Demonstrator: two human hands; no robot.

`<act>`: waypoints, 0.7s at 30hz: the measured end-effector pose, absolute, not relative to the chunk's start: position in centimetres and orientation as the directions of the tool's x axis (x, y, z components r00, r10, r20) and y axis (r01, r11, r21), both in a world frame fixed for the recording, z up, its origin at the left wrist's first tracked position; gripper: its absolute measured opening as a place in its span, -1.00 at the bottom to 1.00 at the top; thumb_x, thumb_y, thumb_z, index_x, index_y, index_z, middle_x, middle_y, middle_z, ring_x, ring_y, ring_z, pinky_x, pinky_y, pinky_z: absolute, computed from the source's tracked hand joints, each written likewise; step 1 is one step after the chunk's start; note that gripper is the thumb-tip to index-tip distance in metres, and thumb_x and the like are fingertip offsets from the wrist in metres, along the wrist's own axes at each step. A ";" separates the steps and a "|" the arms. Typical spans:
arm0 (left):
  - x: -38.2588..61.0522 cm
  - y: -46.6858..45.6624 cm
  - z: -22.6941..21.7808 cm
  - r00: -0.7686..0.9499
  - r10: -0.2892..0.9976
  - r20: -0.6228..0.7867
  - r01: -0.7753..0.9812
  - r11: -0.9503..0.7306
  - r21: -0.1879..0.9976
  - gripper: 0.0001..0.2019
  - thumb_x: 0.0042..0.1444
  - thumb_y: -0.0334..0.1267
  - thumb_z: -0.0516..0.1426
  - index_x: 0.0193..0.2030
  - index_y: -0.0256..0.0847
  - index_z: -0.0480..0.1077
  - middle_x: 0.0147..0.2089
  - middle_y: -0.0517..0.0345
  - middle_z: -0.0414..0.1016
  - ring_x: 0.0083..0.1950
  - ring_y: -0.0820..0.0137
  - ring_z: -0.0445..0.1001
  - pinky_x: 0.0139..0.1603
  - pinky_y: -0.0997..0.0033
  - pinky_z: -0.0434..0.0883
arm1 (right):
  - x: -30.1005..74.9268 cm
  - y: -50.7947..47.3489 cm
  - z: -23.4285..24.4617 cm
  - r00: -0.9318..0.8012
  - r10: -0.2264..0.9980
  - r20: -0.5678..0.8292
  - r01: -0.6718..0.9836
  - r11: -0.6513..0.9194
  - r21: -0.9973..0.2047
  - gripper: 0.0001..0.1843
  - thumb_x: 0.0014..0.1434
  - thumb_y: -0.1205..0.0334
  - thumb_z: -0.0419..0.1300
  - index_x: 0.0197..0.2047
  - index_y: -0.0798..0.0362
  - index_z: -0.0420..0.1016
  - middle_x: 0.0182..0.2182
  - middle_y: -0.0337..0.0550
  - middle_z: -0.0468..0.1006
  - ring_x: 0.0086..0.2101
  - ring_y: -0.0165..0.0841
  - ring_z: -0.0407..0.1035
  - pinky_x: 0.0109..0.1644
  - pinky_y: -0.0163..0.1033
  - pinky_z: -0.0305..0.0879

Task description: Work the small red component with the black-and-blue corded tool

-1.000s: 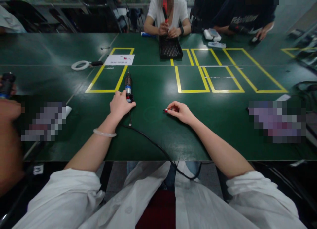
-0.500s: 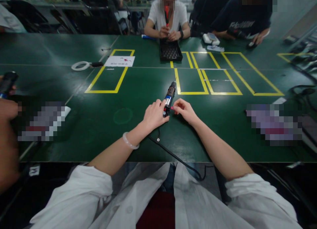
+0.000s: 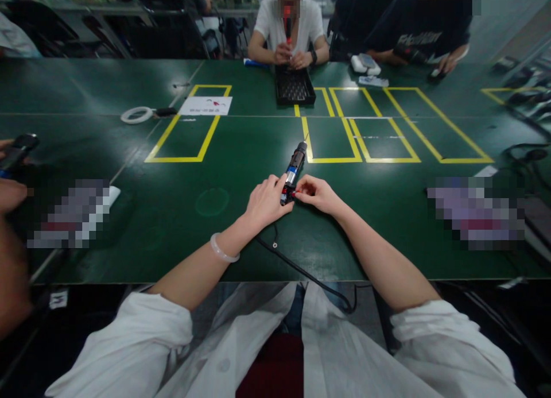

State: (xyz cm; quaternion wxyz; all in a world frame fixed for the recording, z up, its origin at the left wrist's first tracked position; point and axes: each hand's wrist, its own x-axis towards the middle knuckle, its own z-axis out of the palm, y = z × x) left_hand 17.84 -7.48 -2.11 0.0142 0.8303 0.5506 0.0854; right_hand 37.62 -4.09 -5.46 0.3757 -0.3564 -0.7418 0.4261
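A slim electric screwdriver (image 3: 294, 169), its inner parts bare with a silver and blue body, a dark nose and red bits, lies slanted on the green table. My left hand (image 3: 267, 203) rests over its near end, thumb and fingers closed about it. On the other side, my right hand (image 3: 317, 192) pinches a small red piece, perhaps a wire end, against the screwdriver's lower part. What exactly the fingertips hold is too small to make out. A black cable (image 3: 301, 267) with a small metal ring (image 3: 274, 245) beside it runs from under my left hand over the table edge.
Yellow tape outlines (image 3: 331, 159) mark the green table (image 3: 241, 243). Across stands a black tray (image 3: 295, 93) of small parts before a co-worker. A white sheet (image 3: 205, 105) and a coiled white cable (image 3: 136, 115) lie far left. Blurred flat items lie at both sides.
My right hand has moved slightly left and down, bringing the small red piece up against the screwdriver. My left hand stays on it.
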 end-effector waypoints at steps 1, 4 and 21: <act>17.8 -7.5 -2.1 0.379 0.917 0.125 0.912 -0.393 0.115 -0.32 0.19 0.01 0.14 0.39 -0.17 0.11 0.10 -0.13 0.34 0.05 0.09 0.41 -0.04 0.18 0.36 | 37.7 -4.1 -5.4 -0.479 0.837 0.264 0.224 0.407 -0.885 -0.77 0.12 0.11 0.30 -0.26 0.06 0.40 -0.44 -0.29 0.42 -0.49 -0.46 0.24 -0.37 -0.31 0.20; 17.8 -7.5 -2.1 0.381 0.915 0.129 0.912 -0.395 0.109 -0.31 0.19 0.01 0.13 0.40 -0.20 0.11 0.10 -0.14 0.34 0.05 0.09 0.41 -0.05 0.17 0.36 | 37.8 -4.2 -5.3 -0.515 0.803 0.301 0.276 0.488 -0.828 -0.82 0.14 0.17 0.29 -0.25 0.07 0.44 -0.37 -0.23 0.44 -0.45 -0.43 0.28 -0.33 -0.29 0.23; 17.8 -7.7 -2.4 0.392 0.906 0.159 0.900 -0.414 0.137 -0.32 0.23 0.05 0.11 0.41 -0.21 0.11 0.16 -0.16 0.32 0.10 0.07 0.37 0.00 0.15 0.37 | 37.6 -4.8 -4.2 -0.490 0.799 0.349 0.395 0.560 -0.728 -0.88 0.20 0.25 0.21 -0.22 0.06 0.57 -0.32 -0.15 0.55 -0.39 -0.37 0.39 -0.24 -0.25 0.30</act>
